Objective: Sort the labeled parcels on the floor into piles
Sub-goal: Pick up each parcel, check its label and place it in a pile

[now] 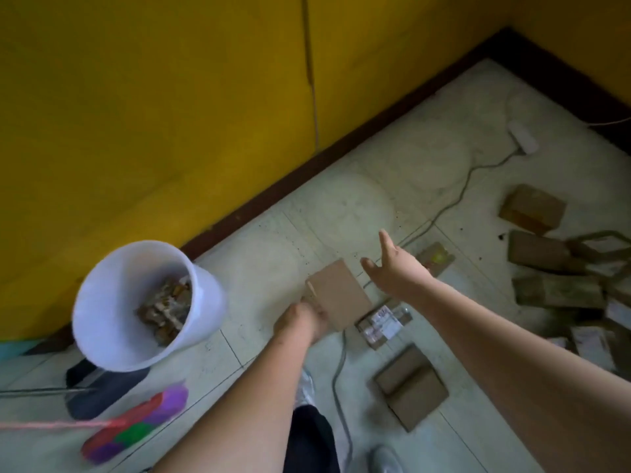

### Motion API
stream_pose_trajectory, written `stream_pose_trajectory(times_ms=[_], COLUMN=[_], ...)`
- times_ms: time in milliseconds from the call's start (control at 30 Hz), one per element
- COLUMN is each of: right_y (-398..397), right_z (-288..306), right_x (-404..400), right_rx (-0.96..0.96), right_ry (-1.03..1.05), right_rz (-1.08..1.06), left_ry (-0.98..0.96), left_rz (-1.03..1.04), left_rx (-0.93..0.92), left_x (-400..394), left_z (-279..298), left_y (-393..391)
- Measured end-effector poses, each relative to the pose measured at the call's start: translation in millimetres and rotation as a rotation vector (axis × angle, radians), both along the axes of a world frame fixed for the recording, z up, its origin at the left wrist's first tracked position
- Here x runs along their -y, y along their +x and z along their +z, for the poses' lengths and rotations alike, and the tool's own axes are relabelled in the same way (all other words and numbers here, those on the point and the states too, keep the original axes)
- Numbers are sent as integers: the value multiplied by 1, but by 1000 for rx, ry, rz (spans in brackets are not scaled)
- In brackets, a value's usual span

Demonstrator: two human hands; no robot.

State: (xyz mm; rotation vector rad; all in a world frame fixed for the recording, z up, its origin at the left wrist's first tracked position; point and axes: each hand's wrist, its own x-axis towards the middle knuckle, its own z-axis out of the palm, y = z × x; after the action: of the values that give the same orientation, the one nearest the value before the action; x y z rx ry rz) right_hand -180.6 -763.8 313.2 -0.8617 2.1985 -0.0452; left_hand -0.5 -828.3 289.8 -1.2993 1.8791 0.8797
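My left hand (pixel 302 320) grips the near corner of a flat brown cardboard parcel (pixel 339 293), holding it just above the tiled floor. My right hand (pixel 392 264) hovers to the right of that parcel with fingers spread and straight, holding nothing. A labeled parcel (pixel 382 324) lies on the floor just right of the held one. A small brown parcel (pixel 438 259) sits beyond my right wrist. Two flat brown parcels (pixel 411 385) lie stacked nearer to me. A loose heap of several brown parcels (pixel 560 278) fills the right side.
A white bucket (pixel 112 312) with brown scraps stands at left near the yellow wall. A colourful broom head (pixel 136 426) and a dark dustpan (pixel 99 387) lie below it. A grey cable (pixel 341 363) runs across the floor to a white adapter (pixel 522 138).
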Motion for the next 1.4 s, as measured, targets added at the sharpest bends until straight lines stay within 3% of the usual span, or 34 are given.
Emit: stream_pose_trajectory(times_ms=[233, 367, 533, 667, 767, 900, 1000, 1133, 1267, 1400], right_y=[11, 21, 27, 19, 3, -45, -99, -157, -160, -124], right_z=[-274, -403, -464, -438, -376, -227, -70, 194, 440, 613], right_x=[-38, -48, -44, -49, -44, -6, 31, 50, 15, -51], right_rx=[95, 150, 401, 446, 440, 294, 210, 152, 43, 35], right_ry=[294, 246, -7, -94, -172, -309, -503, -840, -1068, -1217], right_rz=[-345, -556, -1160, -1299, -1292, -1209, -1170, -1095, -941, -941], left_ry=[-95, -111, 156, 226, 181, 93, 91, 100, 140, 244], left_rz=[13, 90, 367, 638, 786, 875, 916, 837, 552, 391], left_rx=[16, -91, -187, -230, -275, -409, -633, -988, -1218, -1408], left_x=[69, 93, 90, 81, 95, 129, 160, 171, 148, 99], left_z=[-247, -364, -438, -417, -349, -189, -23, 244, 477, 647], left_y=[4, -16, -37, -41, -54, -105, -158, -202, -188, -142])
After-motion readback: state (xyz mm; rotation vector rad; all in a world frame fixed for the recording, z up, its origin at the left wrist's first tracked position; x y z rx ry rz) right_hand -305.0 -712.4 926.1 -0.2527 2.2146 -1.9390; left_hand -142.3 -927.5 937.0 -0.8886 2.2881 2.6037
